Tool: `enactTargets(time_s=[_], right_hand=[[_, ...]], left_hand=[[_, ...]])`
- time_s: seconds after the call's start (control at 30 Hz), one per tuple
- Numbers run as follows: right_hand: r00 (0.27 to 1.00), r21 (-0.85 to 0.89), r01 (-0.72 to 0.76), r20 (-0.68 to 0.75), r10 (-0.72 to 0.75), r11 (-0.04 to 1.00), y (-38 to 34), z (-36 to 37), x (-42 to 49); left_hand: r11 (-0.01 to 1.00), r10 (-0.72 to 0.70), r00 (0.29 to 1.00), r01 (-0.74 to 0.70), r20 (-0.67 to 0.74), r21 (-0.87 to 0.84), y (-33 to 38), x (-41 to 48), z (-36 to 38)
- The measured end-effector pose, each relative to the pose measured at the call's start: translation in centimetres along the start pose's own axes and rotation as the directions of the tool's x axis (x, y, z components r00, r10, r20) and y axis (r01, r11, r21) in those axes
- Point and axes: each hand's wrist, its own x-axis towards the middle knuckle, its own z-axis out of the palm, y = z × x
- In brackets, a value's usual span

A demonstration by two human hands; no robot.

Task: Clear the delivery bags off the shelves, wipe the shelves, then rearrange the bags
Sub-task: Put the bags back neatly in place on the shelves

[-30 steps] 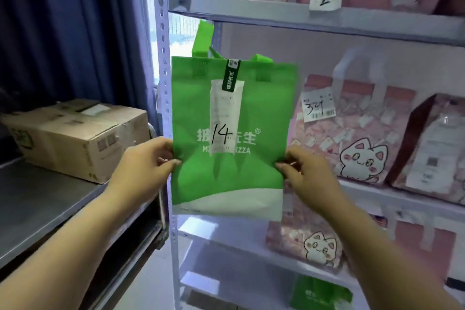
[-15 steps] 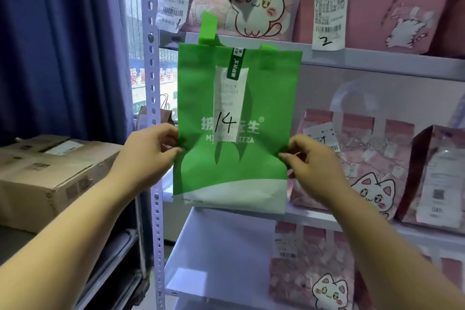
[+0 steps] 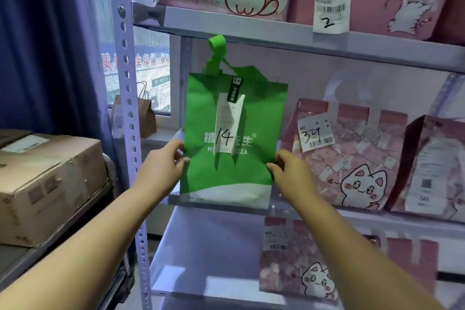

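Green bag (image 3: 234, 138) marked 14 is upright at the left end of the middle shelf (image 3: 352, 215), its bottom edge at the shelf's front lip. The left hand (image 3: 161, 166) pinches the bag's left edge and the right hand (image 3: 293, 176) pinches its right edge. A pink cat bag (image 3: 352, 158) stands just beside it on the right. A cardboard box (image 3: 50, 178) sits well apart on the left.

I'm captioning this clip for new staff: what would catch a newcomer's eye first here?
The green pizza bag marked 14 stands out, pinched at its side edges by the left hand and right hand at the left end of the middle shelf. Beside it stands a pink cat-print bag tagged 324.
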Motion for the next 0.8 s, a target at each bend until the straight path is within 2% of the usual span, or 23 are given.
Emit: enactTargets(time_s=[0.1, 0.4, 0.67, 0.8], right_hand=[[1.0, -0.038, -0.028, 0.0, 0.028, 0.999, 0.5, 0.8, 0.3], [0.996, -0.094, -0.089, 0.019, 0.092, 0.992, 0.6, 1.3, 1.3], [1.0, -0.104, 0.004, -0.024, -0.006, 0.995, 1.1, -2.5, -0.7], [0.996, -0.149, 0.092, 0.011, -0.091, 0.985, 1.5, -4.8, -3.2]], left_hand=[[0.997, -0.04, 0.999, 0.04, -0.015, 0.059, -0.5, 0.7, 0.9], [0.995, -0.101, 0.995, 0.101, 0.0, 0.023, -0.5, 1.6, 2.3], [0.997, -0.079, 0.993, 0.078, -0.092, -0.01, 0.1, -1.1, 1.0], [1.0, -0.021, 0.997, 0.022, -0.071, 0.002, 0.9, -3.9, 0.9]])
